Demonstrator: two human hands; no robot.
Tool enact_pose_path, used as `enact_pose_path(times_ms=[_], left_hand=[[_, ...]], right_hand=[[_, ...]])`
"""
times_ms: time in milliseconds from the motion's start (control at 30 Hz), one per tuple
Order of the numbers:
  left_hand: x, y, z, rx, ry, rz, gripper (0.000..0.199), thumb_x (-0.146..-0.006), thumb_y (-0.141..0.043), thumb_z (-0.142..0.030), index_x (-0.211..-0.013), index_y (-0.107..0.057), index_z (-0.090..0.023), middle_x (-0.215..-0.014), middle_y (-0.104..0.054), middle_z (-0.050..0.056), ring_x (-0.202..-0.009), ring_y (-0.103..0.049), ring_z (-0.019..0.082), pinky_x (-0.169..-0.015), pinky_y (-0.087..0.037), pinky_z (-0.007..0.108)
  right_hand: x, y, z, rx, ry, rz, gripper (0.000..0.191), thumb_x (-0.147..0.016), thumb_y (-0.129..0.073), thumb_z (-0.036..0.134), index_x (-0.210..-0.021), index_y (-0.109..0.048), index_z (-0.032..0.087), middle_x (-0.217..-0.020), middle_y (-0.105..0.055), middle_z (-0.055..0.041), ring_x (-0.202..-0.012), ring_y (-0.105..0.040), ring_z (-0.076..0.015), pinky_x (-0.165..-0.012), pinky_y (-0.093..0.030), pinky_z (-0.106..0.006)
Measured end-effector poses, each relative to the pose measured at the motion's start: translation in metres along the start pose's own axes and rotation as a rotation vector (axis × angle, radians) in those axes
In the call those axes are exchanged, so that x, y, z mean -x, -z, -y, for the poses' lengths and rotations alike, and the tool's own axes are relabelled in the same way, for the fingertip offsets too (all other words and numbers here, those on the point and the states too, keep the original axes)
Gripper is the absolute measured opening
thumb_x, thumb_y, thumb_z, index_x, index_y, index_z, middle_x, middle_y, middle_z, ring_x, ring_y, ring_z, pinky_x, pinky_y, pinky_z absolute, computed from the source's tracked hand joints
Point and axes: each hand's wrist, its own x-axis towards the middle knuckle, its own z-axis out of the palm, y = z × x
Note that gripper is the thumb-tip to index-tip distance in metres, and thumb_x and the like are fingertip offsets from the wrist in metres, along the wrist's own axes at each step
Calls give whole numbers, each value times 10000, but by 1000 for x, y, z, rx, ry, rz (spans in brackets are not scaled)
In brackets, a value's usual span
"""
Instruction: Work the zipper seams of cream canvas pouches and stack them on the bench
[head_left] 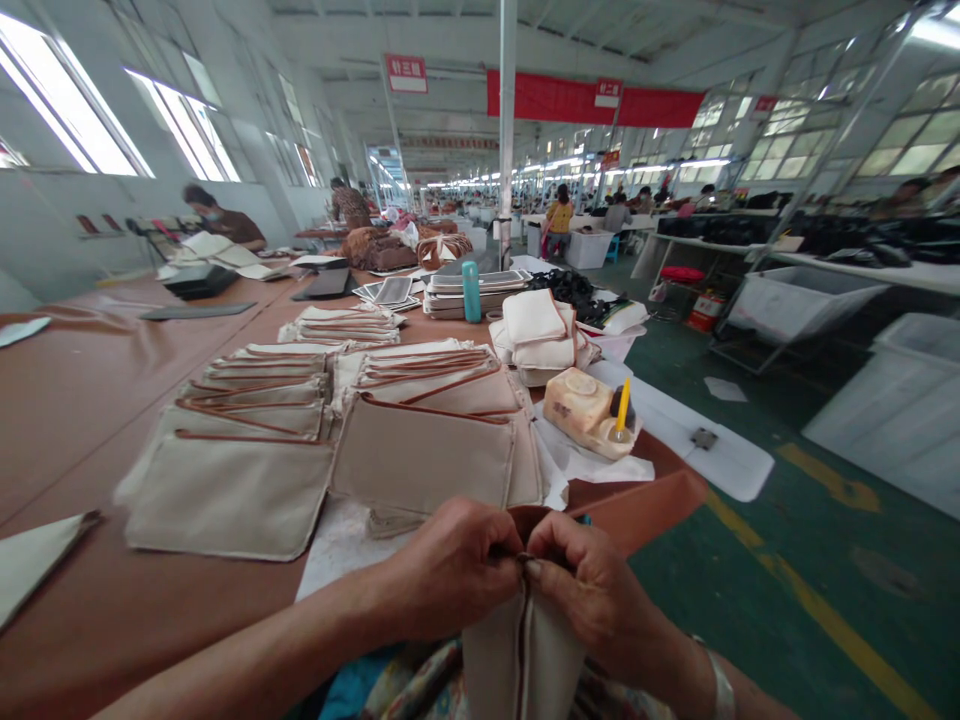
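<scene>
Close in front of me, my left hand (469, 565) and my right hand (581, 575) meet at the top edge of a cream fabric piece (555, 650) with a brown edge strip down its middle. Both hands pinch it between thumb and fingers, the fingertips nearly touching. The piece hangs down over my lap. Just beyond my hands lies a stack of similar cream pieces (427, 455) with brown trim. Another overlapping row of cream pieces (232, 495) is to its left. What exactly the fingertips press together is too small to make out.
A glue container (577, 400) with a yellow-handled brush (623, 405) stands right of the stacks. Behind are a teal bottle (471, 290) and folded cream pieces (536, 320). The brown-covered table (67, 440) ends at the right, above the green floor (750, 610). Co-workers sit farther back.
</scene>
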Motion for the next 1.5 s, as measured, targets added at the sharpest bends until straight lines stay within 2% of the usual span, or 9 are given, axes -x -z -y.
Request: enact_pose_path(times_ms=[300,367,433,533,700,800,1000,1367,1500], left_hand=[[5,8,-2,279,5,118,183,-811,-510,-224,-782,-664,-130,-690,-487,-30,-660,-412,115,-592,-320,209],[7,11,-2,313,-39,116,314,-915,-459,-316,-731,-636,-133,-704,-495,-15,-690,-419,124,-644,-342,222],[8,12,-1,350,-9,148,463,-957,-446,-480,-677,-579,-136,-658,-437,-23,-632,-361,112,-581,-307,225],[9,10,3,370,91,224,541,-866,-551,-649,-675,-550,-143,-615,-349,-48,-567,-257,94,-489,-195,234],[8,7,5,367,86,281,460,-837,-621,-581,-740,-631,-131,-618,-388,-45,-568,-283,94,-502,-220,228],[8,4,6,413,96,258,390,-832,-638,-512,-762,-656,-128,-615,-394,-46,-568,-290,95,-502,-214,229],[10,2,-1,402,108,218,323,-824,-613,-427,-782,-670,-111,-638,-424,-29,-582,-314,99,-492,-215,222],[17,-8,-4,502,179,166,288,-771,-628,-401,-783,-655,-115,-639,-463,-24,-561,-333,93,-487,-221,218],[17,-7,-2,537,194,150,299,-757,-644,-406,-800,-660,-111,-641,-470,-23,-553,-334,92,-490,-219,221]], right_hand=[[9,-3,-3,-83,279,-6,101,-959,-554,250,-911,-630,204,-882,-620,-39,-828,-583,-185,-761,-461,-285],[10,-1,-1,-48,390,15,128,-978,-505,226,-920,-617,210,-873,-607,-44,-846,-577,-193,-785,-465,-307],[9,3,3,16,474,9,156,-981,-477,199,-885,-599,213,-808,-571,-32,-809,-560,-188,-753,-463,-302],[10,9,8,113,539,15,146,-967,-470,167,-882,-580,214,-768,-536,-22,-748,-543,-177,-684,-459,-282],[13,13,13,265,674,23,171,-932,-443,96,-999,-536,222,-813,-617,-41,-748,-603,-188,-732,-499,-316],[15,11,12,357,691,-26,186,-924,-456,83,-1041,-510,217,-926,-670,-76,-823,-654,-202,-777,-518,-319],[22,10,3,495,640,-43,183,-949,-468,124,-1103,-531,200,-866,-710,-77,-734,-693,-209,-669,-542,-292],[29,5,-11,499,696,-125,349,-912,-443,67,-1248,-519,123,-1098,-708,-168,-1060,-682,-261,-911,-577,-385],[31,8,-2,498,689,-261,350,-867,-478,22,-1194,-558,118,-1187,-639,-190,-1144,-608,-284,-959,-540,-426]])
